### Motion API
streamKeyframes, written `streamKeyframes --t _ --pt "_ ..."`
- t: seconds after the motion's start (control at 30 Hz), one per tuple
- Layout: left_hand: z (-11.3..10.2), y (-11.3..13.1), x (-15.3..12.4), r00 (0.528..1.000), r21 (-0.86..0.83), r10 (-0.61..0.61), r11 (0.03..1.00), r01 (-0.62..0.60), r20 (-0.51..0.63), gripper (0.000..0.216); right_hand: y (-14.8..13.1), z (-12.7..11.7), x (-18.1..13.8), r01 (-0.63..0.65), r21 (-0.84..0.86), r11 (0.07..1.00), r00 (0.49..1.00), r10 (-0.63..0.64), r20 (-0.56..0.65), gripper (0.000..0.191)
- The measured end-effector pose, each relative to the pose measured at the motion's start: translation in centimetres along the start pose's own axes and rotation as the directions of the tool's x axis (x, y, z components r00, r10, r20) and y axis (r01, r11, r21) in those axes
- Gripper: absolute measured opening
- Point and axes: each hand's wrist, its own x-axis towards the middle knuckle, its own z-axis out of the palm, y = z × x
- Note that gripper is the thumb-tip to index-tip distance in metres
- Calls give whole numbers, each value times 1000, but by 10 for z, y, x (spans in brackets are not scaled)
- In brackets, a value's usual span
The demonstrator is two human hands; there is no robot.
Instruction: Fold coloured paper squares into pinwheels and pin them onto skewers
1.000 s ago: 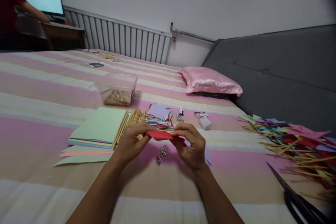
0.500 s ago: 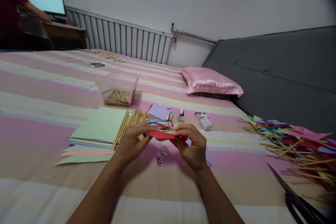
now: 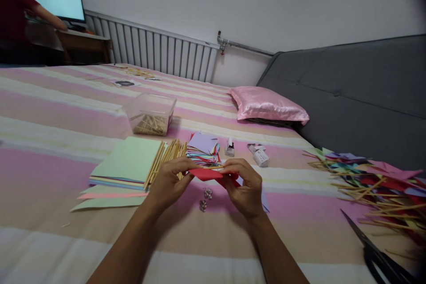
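Observation:
Between my two hands is a piece of red paper (image 3: pixel 206 174), bent and curled at its right side. My left hand (image 3: pixel 169 183) pinches its left edge, while the fingers of my right hand (image 3: pixel 244 186) close on the right part. A thin wooden stick (image 3: pixel 214 167) shows along the paper's top edge; its ends are hidden by my fingers. Below the paper lie two small clusters of silvery pins or beads (image 3: pixel 205 199), too small to name surely. Just beyond my hands sits a stack of cut coloured paper (image 3: pixel 203 143), and several wooden sticks (image 3: pixel 166 153) lie beside my left hand.
Green paper sheets (image 3: pixel 128 159) lie left; a clear plastic box (image 3: pixel 149 113) with sticks stands behind. Small white boxes (image 3: pixel 261 158) sit beyond my right hand. At right are paper pinwheels on sticks (image 3: pixel 382 182) and black scissors (image 3: pixel 372 248). A person (image 3: pixel 16 13) is at the monitor.
The view has shifted very slightly. Both hands keep their hold on the red paper, which is tilted a little differently; nothing else has visibly moved.

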Motion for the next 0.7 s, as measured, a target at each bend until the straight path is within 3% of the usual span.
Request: streamKeyframes --t 0.43,0.7 --pt "3 1 0 999 -20 36 999 -36 -1 18 1 1 -1 -14 40 999 1000 15 -19 11" --pt "8 3 1 999 -59 21 998 -19 33 18 3 1 -5 -148 15 989 989 148 2 10"
